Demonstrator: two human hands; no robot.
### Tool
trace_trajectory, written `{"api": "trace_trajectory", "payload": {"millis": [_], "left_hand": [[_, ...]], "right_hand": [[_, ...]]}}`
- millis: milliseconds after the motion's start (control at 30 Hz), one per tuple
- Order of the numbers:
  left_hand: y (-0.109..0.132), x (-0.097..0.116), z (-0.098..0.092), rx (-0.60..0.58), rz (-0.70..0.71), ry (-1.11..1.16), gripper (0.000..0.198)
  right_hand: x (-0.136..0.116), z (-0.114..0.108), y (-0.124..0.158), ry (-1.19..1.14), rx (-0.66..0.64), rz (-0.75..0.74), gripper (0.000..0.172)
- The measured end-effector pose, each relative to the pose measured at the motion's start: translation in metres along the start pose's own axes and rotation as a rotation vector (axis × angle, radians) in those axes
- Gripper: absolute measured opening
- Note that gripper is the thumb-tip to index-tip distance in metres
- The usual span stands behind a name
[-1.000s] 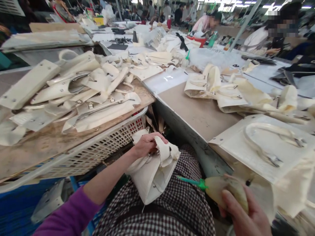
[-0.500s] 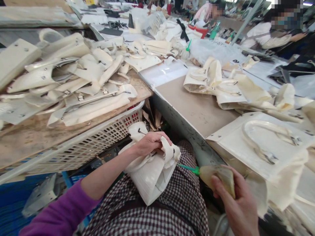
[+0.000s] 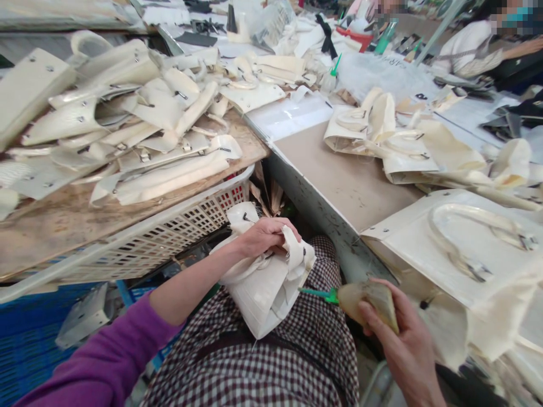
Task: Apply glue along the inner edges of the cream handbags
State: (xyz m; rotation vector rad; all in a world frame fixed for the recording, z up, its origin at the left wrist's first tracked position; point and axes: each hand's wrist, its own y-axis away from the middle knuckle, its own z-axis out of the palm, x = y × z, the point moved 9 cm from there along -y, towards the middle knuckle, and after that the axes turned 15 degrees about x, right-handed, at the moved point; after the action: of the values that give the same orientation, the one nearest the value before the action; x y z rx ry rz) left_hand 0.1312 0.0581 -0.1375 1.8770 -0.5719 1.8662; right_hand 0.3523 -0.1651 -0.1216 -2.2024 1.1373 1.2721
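Note:
On my lap lies a cream-coloured handbag (image 3: 258, 294), its open edge facing right. My left hand (image 3: 269, 236) is closed on its upper part, fingers partly hidden behind a raised flap (image 3: 294, 249) with a dark fitting. My right hand (image 3: 401, 328) wraps round a soft, yellowish glue bottle (image 3: 367, 302) with a long green nozzle (image 3: 318, 293). The nozzle points left, its tip at the bag's open edge; whether it touches cannot be made out.
Cream bag pieces pile on the wooden table (image 3: 55, 237) at left. A white plastic basket (image 3: 182, 237) sits below its edge. More bags (image 3: 487, 243) cover the right table (image 3: 348, 175). Another green-nozzled bottle (image 3: 331, 79) stands farther back. A co-worker's sleeve (image 3: 462, 51) shows at upper right.
The nozzle tip has come slightly left and closer over the bag's open edge, with my right hand following. The view has tilted a little; my left hand keeps its hold.

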Motion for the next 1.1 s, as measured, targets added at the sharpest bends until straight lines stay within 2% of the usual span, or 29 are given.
{"api": "trace_trajectory", "payload": {"millis": [233, 333, 500, 667, 1000, 1100], "left_hand": [[-0.001, 0.001, -0.001, 0.011, -0.029, 0.035, 0.023], [-0.001, 0.001, 0.0, 0.012, -0.034, 0.037, 0.022], [-0.001, 0.0, 0.001, 0.018, -0.044, 0.03, 0.023], [-0.002, 0.001, 0.002, 0.016, -0.05, 0.014, 0.026], [-0.001, 0.0, 0.002, 0.031, -0.06, 0.016, 0.027], [-0.001, -0.001, 0.003, 0.035, -0.064, 0.02, 0.027]], "right_hand": [[0.006, 0.01, 0.024, -0.024, -0.121, 0.023, 0.057], [0.002, 0.007, 0.024, -0.037, -0.069, 0.03, 0.058], [0.0, -0.003, 0.007, -0.077, 0.074, 0.01, 0.061], [0.004, -0.005, 0.001, -0.115, 0.133, -0.047, 0.063], [0.005, 0.004, 0.024, -0.076, -0.017, 0.083, 0.059], [0.005, 0.004, 0.028, -0.09, 0.004, 0.114, 0.061]]}}
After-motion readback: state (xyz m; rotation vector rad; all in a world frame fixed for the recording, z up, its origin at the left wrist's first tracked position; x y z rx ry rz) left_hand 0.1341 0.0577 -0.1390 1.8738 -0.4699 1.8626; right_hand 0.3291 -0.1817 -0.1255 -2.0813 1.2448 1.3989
